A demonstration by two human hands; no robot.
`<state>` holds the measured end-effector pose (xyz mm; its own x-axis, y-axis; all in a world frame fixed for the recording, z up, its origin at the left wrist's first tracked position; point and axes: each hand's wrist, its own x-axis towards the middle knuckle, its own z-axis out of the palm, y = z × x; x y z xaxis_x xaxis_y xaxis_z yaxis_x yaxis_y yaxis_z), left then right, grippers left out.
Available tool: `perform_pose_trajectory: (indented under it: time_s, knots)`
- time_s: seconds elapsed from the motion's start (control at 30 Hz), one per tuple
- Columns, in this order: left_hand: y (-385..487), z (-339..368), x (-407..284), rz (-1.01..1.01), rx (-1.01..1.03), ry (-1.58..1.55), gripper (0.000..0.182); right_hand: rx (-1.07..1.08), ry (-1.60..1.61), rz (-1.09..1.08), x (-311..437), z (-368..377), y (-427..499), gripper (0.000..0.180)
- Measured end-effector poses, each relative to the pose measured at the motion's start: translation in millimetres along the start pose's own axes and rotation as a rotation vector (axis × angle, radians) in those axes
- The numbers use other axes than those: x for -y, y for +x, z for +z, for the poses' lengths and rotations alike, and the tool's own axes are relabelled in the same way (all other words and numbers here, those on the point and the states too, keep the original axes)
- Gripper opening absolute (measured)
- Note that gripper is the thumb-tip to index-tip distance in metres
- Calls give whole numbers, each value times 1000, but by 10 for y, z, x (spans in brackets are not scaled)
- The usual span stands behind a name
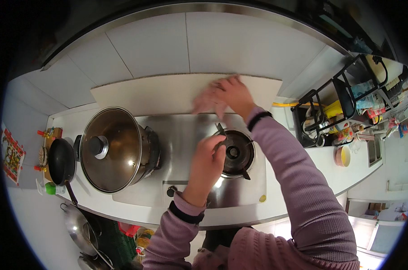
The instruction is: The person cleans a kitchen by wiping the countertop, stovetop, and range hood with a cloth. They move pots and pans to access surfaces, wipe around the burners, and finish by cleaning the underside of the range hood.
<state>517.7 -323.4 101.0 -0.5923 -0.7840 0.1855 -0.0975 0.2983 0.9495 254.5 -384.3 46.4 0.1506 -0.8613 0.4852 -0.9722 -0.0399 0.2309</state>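
My left hand [205,165] pinches the black pan support [221,130] at the left side of the right-hand gas burner [233,152]. Whether the support is raised off the hob is hard to tell. Farther back, my right hand [236,94] presses a pink cloth [207,99], blurred, against the low pale panel [156,92] behind the stainless steel gas hob [177,148]. On the hob's left side stands a large pot with a brown glass lid [119,165], which hides most of the burner under it. A black control knob [171,191] sits left of my left wrist.
A black frying pan [60,162] and a green spray bottle [51,188] are at the far left. To the right stand a black dish rack [325,111] with crockery and packets, a bowl [342,156] and a sink [374,150]. A range hood edge [207,7] overhangs the top.
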Motion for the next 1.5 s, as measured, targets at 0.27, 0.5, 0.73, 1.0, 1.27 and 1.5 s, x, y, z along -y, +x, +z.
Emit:
perform_pose_trajectory:
  time_s: [0.27,0.5,0.73,1.0,1.27,1.5]
  knots:
    - [-169,130,-330,-157,102,-102,24,367,100,918,-709,-374,-1302,35]
    - [-862,-29,-448,-62,38,-225,27,-54,776,1227,-764,-980,-1827,37]
    - [-1518,-132,-347,-298,206,-247,24,550,695,1134,-314,-1077,-2570,63]
    - [-1617,382,-415,-215,354,-77,26,371,214,728,420,-366,-2840,62]
    - [-1676,1055,-271,-323,251,-178,27,42,689,639,-490,-275,-2004,47]
    - [-1893,1544,-298,-450,271,-179,26,481,696,-38,-331,250,-1290,38]
